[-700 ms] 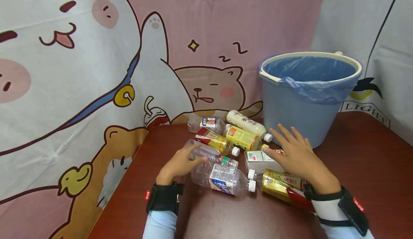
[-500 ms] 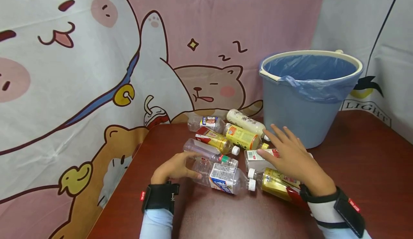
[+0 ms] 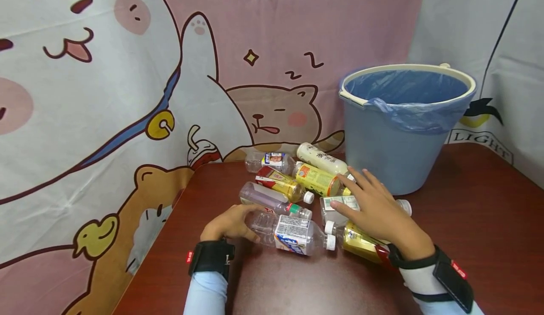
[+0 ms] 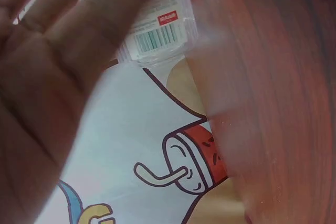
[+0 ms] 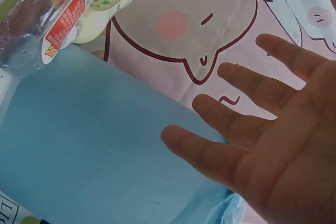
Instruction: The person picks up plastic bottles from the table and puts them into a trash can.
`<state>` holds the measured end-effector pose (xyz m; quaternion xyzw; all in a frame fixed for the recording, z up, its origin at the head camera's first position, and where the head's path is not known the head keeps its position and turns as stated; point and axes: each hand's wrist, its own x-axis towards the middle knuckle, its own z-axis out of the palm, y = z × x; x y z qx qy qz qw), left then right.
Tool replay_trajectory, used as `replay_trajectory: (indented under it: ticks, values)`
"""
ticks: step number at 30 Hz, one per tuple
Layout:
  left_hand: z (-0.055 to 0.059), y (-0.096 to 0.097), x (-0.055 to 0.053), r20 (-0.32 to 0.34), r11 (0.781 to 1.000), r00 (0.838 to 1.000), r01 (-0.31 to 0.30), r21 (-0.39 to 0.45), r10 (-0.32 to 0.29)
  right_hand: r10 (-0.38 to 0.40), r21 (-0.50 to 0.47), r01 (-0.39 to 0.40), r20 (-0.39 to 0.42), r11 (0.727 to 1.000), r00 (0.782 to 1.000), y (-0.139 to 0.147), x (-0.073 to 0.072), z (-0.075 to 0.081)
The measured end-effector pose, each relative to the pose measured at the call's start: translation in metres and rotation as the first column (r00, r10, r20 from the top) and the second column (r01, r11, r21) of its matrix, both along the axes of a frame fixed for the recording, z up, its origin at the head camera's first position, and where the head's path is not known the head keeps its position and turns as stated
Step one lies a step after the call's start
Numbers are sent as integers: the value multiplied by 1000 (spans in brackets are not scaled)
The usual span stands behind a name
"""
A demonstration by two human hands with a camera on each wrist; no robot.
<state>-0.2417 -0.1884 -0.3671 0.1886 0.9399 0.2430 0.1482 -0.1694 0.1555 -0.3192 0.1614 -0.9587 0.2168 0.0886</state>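
a clear bottle (image 3: 293,234) with a white cap and a blue-and-white label is laid on its side on the bench (image 3: 340,286), its base turned toward the left edge and its cap toward the right. the base is set between the thumb and bent fingers of the left hand (image 3: 227,223), which are parted; whether it is gripped cannot be told. just beyond, near those fingertips, a lilac-tinted bottle (image 3: 260,195) is seen.

the right hand (image 3: 380,211) is spread, its fingers straight and apart, and is held over a gold bottle (image 3: 359,244) and a square-sided container (image 3: 331,215); contact with either cannot be made out.

a blue bucket (image 3: 384,149), lined with a blue bag (image 3: 425,116), is placed by the back edge, toward the right corner; more bottles (image 3: 318,179) are laid near that edge.
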Motion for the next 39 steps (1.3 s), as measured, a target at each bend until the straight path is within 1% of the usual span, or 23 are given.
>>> replay_trajectory:
  ticks: [3, 6, 8, 10, 12, 14, 16, 18, 19, 22, 24, 27, 32, 35, 36, 39]
  values:
    - [2, -7, 0, -41, 998, 998, 51, 36, -50, 4, 1, -4, 1, 1000, 1000, 1, -1, 0]
    - [9, -16, 4, -71, 992, 994, 87, 94, -80, 14, -15, -14, -4, 1000, 1000, 3, -1, 1]
    - [15, -22, 7, -88, 985, 993, 89, 150, -76, 24, -49, -25, -6, 998, 1000, 5, -2, 2]
    - [21, -26, 11, -109, 977, 992, 78, 198, -57, 35, -89, -36, -8, 995, 999, 8, -3, 3]
    - [27, -27, 14, -127, 965, 991, 72, 251, -41, 46, -137, -47, -16, 989, 999, 10, -3, 5]
    - [32, -26, 16, -156, 954, 987, 79, 289, -34, 58, -194, -61, -22, 979, 998, 12, -3, 6]
    - [36, -23, 17, -175, 940, 984, 95, 328, -38, 83, -268, -88, -32, 959, 996, 13, -2, 7]
    - [39, -19, 18, -190, 926, 981, 111, 360, -44, 118, -361, -121, -30, 925, 993, 13, -1, 8]
    - [40, -18, 19, -193, 920, 980, 118, 374, -48, 133, -404, -131, -22, 906, 991, 12, 0, 9]
    - [43, -12, 21, -210, 908, 976, 139, 394, -58, 180, -507, -144, 23, 850, 983, 10, 3, 12]
    - [45, -10, 23, -225, 903, 973, 150, 404, -61, 204, -540, -147, 47, 829, 978, 9, 5, 13]
    - [46, -8, 26, -242, 892, 968, 166, 421, -66, 229, -550, -158, 63, 820, 971, 6, 6, 13]
    - [49, -2, 29, -267, 869, 960, 201, 452, -83, 208, -522, -152, 51, 840, 977, 5, 5, 13]
    - [51, 0, 30, -297, 869, 953, 203, 452, -68, 189, -517, -137, 48, 845, 981, 6, 5, 14]
    - [51, 0, 30, -305, 868, 950, 203, 453, -63, 189, -523, -137, 46, 841, 981, 6, 5, 15]
    - [53, 1, 30, -320, 863, 946, 205, 462, -53, 201, -562, -140, 47, 815, 979, 6, 5, 15]
